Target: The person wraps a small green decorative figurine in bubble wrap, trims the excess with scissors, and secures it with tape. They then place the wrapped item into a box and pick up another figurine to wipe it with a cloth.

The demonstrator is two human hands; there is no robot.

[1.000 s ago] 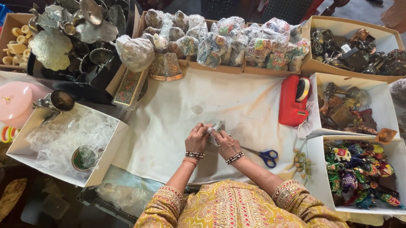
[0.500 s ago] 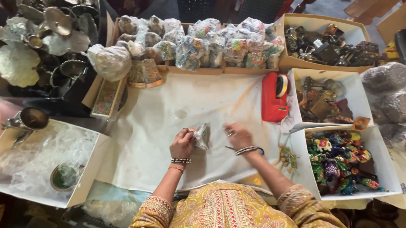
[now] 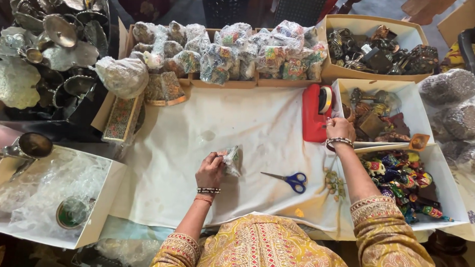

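Two bare hands work over a white cloth (image 3: 238, 144) spread on the tabletop. Left hand (image 3: 211, 170), its fingers clamped on a small plastic-wrapped bundle (image 3: 231, 160), holds it just above the cloth near its middle. Right hand (image 3: 340, 130) reaches to the red tape dispenser (image 3: 314, 113) at the cloth's right edge, fingers together on it. Blue-handled scissors (image 3: 287, 179) lie on the cloth between the two arms. Open boxes of painted figurines (image 3: 402, 178) stand alongside.

I'm looking down on a handicraft packing stall: cardboard boxes of painted figurines (image 3: 402, 178), metal ornaments (image 3: 45, 56) and wrapped bundles (image 3: 234, 49) ring a cloth-covered surface (image 3: 247, 122) with a tape dispenser (image 3: 315, 112).
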